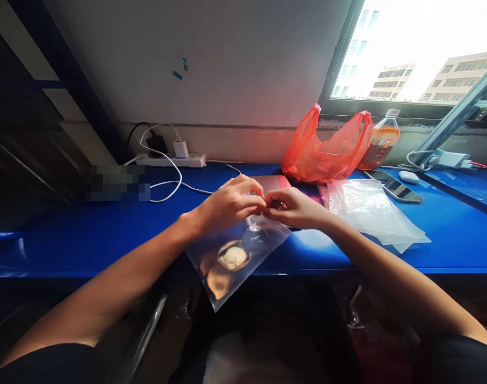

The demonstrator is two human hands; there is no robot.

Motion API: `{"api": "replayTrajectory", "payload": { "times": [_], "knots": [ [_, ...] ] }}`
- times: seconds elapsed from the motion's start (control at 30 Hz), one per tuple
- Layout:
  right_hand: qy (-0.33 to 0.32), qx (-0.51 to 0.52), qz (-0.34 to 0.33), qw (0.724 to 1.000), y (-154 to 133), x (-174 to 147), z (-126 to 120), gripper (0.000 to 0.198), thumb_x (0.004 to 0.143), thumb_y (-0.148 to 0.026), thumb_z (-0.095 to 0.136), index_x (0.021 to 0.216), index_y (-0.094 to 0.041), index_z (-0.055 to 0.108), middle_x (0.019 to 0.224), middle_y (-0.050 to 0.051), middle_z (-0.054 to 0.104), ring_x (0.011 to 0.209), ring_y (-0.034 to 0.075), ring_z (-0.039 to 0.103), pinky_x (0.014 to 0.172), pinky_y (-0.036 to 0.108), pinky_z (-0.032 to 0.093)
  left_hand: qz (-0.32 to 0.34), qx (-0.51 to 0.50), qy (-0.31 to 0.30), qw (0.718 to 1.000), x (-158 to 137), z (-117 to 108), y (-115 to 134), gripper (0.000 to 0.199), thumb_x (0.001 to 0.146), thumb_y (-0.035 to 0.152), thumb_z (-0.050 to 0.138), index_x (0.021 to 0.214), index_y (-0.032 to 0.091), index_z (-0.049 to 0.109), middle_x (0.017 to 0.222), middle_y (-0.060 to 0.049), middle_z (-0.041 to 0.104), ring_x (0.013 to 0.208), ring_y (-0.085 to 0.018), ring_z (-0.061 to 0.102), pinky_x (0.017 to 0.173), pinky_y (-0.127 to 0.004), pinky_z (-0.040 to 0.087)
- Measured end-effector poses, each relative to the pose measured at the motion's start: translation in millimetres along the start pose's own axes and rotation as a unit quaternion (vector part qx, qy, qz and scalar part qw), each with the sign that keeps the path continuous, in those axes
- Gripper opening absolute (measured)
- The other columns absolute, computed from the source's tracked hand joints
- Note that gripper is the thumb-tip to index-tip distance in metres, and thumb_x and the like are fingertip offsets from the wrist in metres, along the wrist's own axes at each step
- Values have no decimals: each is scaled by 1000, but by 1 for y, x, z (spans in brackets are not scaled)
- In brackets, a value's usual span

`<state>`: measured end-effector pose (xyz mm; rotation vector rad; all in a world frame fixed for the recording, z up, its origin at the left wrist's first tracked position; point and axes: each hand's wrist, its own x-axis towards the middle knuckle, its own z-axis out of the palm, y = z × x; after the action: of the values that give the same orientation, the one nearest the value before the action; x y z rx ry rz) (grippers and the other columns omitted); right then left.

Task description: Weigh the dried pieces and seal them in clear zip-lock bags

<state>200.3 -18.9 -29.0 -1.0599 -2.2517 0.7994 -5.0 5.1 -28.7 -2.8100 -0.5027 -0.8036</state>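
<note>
A clear zip bag (261, 244) slants over the front edge of the blue table, its lower corner hanging past the edge. Inside lie a pale round piece in a split brown husk (233, 258) and a curved brown piece of shell (218, 284). My left hand (236, 201) is closed, thumb and fingers pinched at the bag's upper end. Right against its fingertips, my right hand (293, 208) pinches the same end from the other side. Both sets of fingers partly hide the grip.
A stack of clear flat bags (371, 210) lies to the right, near a phone (399, 186) and a white earbud case (408, 177). Behind stand a red plastic bag (327, 152) and a bottle (381, 141). A power strip (169, 159) with cables lies along the wall.
</note>
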Motion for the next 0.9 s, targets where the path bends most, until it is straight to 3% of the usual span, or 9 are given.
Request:
{"api": "replayTrajectory", "payload": {
  "times": [0.57,0.9],
  "knots": [
    [35,-107,-27,993,1,1,4,10,73,-17,53,71,-14,62,61,0,55,56,9,45,53,22,30,10,12,-10,1000,1,3,2,13,89,19,55,86,19,67,98,-7,61,97,-20,49,87,-35,47],
    [120,-136,15,983,9,6,-2,9,70,-15,54,67,-15,63,63,1,59,57,10,48,54,22,33,27,-44,-29,998,4,1,3,17,91,16,47,86,19,62,100,-5,66,96,-18,54,91,-36,44]
  ]
}}
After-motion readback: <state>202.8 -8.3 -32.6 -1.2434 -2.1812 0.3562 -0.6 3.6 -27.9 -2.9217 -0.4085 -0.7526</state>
